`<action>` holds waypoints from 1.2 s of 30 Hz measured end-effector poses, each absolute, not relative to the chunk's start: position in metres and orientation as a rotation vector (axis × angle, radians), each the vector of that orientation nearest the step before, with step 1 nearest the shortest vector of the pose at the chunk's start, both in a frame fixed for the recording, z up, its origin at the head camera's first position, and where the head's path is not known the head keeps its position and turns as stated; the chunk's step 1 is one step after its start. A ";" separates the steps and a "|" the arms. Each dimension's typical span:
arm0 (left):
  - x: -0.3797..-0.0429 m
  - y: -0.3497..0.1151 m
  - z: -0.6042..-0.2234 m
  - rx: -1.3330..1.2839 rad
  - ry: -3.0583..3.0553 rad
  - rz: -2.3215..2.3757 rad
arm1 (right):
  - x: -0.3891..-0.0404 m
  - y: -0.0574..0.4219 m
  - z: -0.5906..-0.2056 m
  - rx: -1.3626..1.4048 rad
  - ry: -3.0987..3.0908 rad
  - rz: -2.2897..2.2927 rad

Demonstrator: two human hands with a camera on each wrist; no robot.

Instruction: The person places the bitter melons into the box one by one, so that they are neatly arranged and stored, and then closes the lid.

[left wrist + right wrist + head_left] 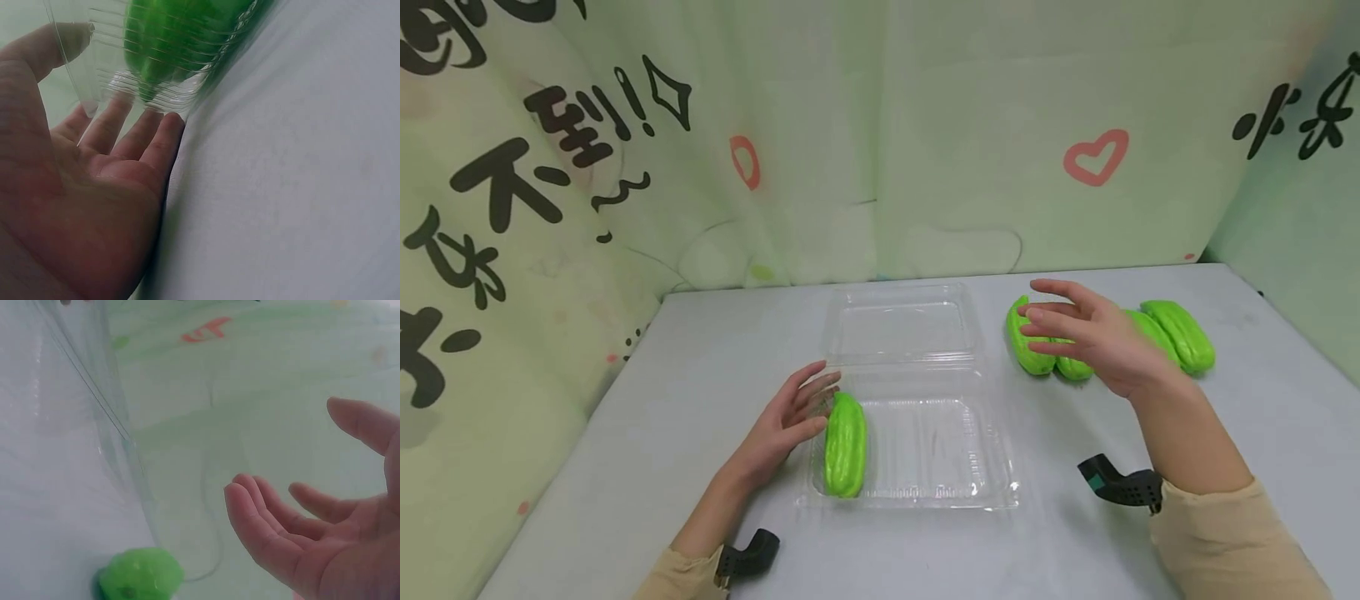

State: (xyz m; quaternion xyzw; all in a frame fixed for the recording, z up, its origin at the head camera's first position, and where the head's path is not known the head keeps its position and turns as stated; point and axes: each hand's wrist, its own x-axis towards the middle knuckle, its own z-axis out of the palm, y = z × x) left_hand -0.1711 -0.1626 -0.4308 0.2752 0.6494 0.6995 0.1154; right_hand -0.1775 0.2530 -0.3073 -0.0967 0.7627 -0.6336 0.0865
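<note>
Touching a clear plastic clamshell (928, 454), the left hand (781, 427) is relaxed; the right hand (1101, 340) hovers, fingers spread, by oblong green gourds (1182, 337).

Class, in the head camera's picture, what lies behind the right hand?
Four green vegetables show around the right hand, on the table. The hand covers parts of the middle two; whether another lies wholly hidden there cannot be told.

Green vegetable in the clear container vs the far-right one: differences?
Place: the boxed vegetable is inside the clear container; the far-right vegetable is on the table.
Company: the boxed vegetable is alone there; the far-right vegetable lies close beside another vegetable.
Both are bright green and elongated.
</note>
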 end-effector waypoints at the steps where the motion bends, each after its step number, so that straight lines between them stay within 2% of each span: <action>1: -0.171 -0.163 -0.431 0.806 1.903 2.049 | -0.178 0.259 -0.307 -0.281 2.280 -1.897; 16: -0.170 -0.163 -0.431 0.809 1.916 2.043 | -0.188 0.344 -0.312 -0.111 2.331 -1.998; 27: -0.170 -0.164 -0.432 0.814 1.928 2.040 | -0.191 0.390 -0.324 0.126 2.488 -1.928; 36: -0.169 -0.165 -0.431 0.817 1.953 2.013 | -0.186 0.418 -0.338 0.262 2.227 -2.274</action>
